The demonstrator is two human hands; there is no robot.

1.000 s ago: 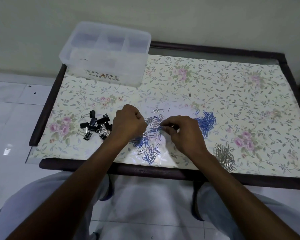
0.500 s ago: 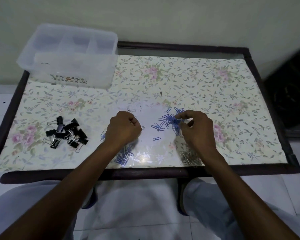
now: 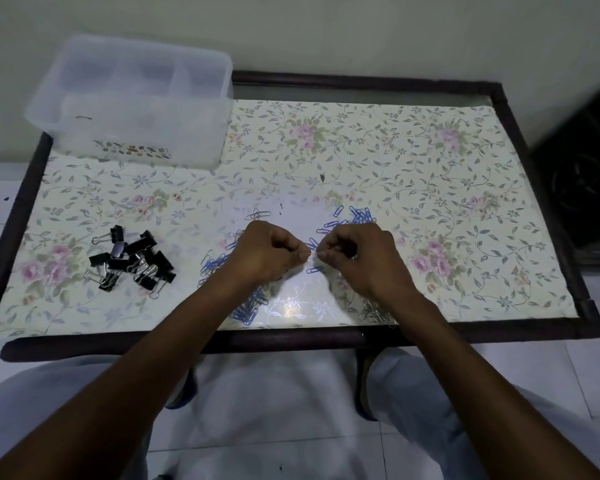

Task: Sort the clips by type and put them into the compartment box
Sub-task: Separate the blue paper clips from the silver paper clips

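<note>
Silver-wire clip [image 3: 313,255] is now pinched between the fingertips of both hands, left hand [image 3: 269,252] and right hand [image 3: 355,256] having converged at table centre from half a second ago, with the compartment box [image 3: 132,102] at 10 o'clock unfilled, so sorting continues.

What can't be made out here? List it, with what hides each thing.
- Head view: whatever the left hand and right hand pinch between them is too small.
- Silver paper clips: mostly behind the right forearm.
- Compartment box: contents blurred by its translucent lid.

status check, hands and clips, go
Left hand and right hand pinch one small clip between them. Black binder clips piled left; compartment box far-left. Nothing blocking.
</note>
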